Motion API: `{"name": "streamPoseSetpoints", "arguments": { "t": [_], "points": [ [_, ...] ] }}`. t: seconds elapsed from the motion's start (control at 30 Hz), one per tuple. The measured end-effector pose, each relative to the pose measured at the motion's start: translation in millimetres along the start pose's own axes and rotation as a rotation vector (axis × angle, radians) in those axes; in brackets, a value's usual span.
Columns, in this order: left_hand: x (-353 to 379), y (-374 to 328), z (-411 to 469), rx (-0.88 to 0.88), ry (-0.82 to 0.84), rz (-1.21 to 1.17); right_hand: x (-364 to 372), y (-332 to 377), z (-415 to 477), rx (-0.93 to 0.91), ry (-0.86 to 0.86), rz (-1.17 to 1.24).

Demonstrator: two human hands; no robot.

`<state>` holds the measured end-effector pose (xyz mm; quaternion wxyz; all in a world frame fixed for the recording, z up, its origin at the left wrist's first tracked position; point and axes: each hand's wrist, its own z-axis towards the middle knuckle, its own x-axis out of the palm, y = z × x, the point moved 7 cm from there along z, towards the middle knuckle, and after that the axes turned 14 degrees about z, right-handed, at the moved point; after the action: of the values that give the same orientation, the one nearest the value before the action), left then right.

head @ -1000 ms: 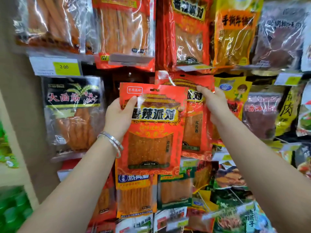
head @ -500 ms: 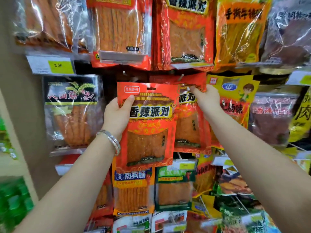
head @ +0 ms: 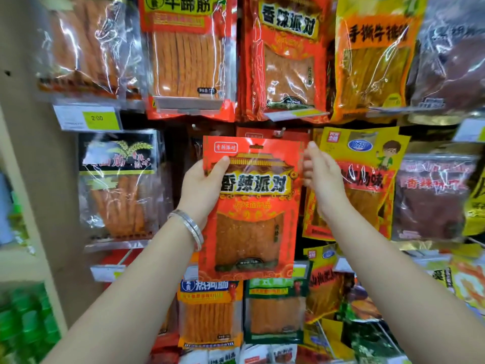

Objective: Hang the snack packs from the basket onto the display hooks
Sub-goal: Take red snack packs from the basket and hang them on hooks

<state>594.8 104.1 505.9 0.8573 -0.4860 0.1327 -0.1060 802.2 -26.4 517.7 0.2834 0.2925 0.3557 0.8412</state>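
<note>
Red snack pack (head: 252,206), upright and face-out, held just below the display hook (head: 282,132), top edge slightly under and left of the hook's tip, not yet threaded on. Left hand (head: 203,185), below and left of the hook, gripping the pack's left edge: thumb laid across the printed front, fingers hidden behind. Silver bracelet (head: 193,231) on that wrist, further down and left of the hook. Right hand (head: 319,177), just below and right of the hook, at the pack's right edge, fingers loosely curled, one fingertip pointing up; contact with the pack possibly present but not resolvable through the blur, so grip undetermined. Behind the held pack, directly under the hook, top strip of another red pack (head: 246,133). Right of the hook, yellow cartoon pack (head: 367,185); far left of it, black-headed pack (head: 118,179) and, higher, price tag (head: 97,118) marked 2.00. Above the hook, larger red pack (head: 286,61) of matching print.
</note>
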Motion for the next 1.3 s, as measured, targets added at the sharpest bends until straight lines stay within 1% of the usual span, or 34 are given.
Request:
{"name": "streamPoseSetpoints", "arguments": {
  "t": [0.07, 0.13, 0.2, 0.3, 0.37, 0.4, 0.5, 0.6, 0.83, 0.9, 1.0, 1.07, 1.17, 1.23, 1.27, 1.3],
  "points": [
    [10.8, -3.1, -1.9, 0.005, 0.046, -0.003, 2.4, -2.0, -1.3, 0.058, 0.064, 0.021],
    [18.9, -8.5, -2.9, 0.043, 0.059, 0.03, -0.9, 2.2, -0.5, 0.041, 0.08, 0.051],
    [18.9, -19.8, -1.8, 0.149, -0.015, 0.073, -8.7, 11.9, 3.4, -0.019, 0.054, 0.056],
    [13.7, -44.1, -3.0, 0.372, -0.131, 0.158, -18.7, 25.8, 12.3, -0.086, 0.014, -0.032],
    [21.1, -57.0, -1.5, 0.48, -0.1, 0.249, -19.0, 34.8, 17.3, -0.122, 0.018, -0.092],
    [27.6, -61.1, -0.5, 0.496, -0.051, 0.27, -18.3, 38.7, 20.0, -0.137, 0.02, -0.111],
    [48.7, -69.1, -1.1, 0.532, 0.089, 0.322, -13.1, 47.3, 26.1, -0.15, 0.016, -0.114],
    [58.5, -70.9, -0.6, 0.548, 0.153, 0.311, -10.8, 46.1, 35.3, -0.124, -0.024, -0.098],
    [60.1, -62.5, 4.3, 0.532, 0.156, 0.247, -14.7, 27.1, 50.0, -0.075, -0.086, -0.171],
    [60.2, -50.3, 5.8, 0.522, 0.146, 0.251, -17.9, 22.7, 46.6, -0.115, -0.088, -0.237],
    [62.8, -18.2, 8.3, 0.468, 0.121, 0.334, -22.2, 16.1, 35.1, -0.172, -0.092, -0.3],
    [65.5, 5.4, 11.7, 0.416, 0.124, 0.384, -27.8, 15.1, 20.8, -0.267, -0.123, -0.369],
    [69.3, 31.4, 18.8, 0.377, 0.142, 0.399, -27.9, 18.6, -7.6, -0.593, -0.132, -0.626],
    [72.3, 43.7, 24.6, 0.352, 0.153, 0.391, -18.8, 13.9, -22.9, -0.783, -0.057, -0.834],
    [74.1, 49.3, 27.7, 0.34, 0.148, 0.401, -13.6, 7.0, -26.1, -0.825, 0.005, -0.917],
    [75.7, 54.2, 31.1, 0.33, 0.134, 0.415, -9.5, -2.0, -26.1, -0.823, 0.068, -0.97]
  ]
}}
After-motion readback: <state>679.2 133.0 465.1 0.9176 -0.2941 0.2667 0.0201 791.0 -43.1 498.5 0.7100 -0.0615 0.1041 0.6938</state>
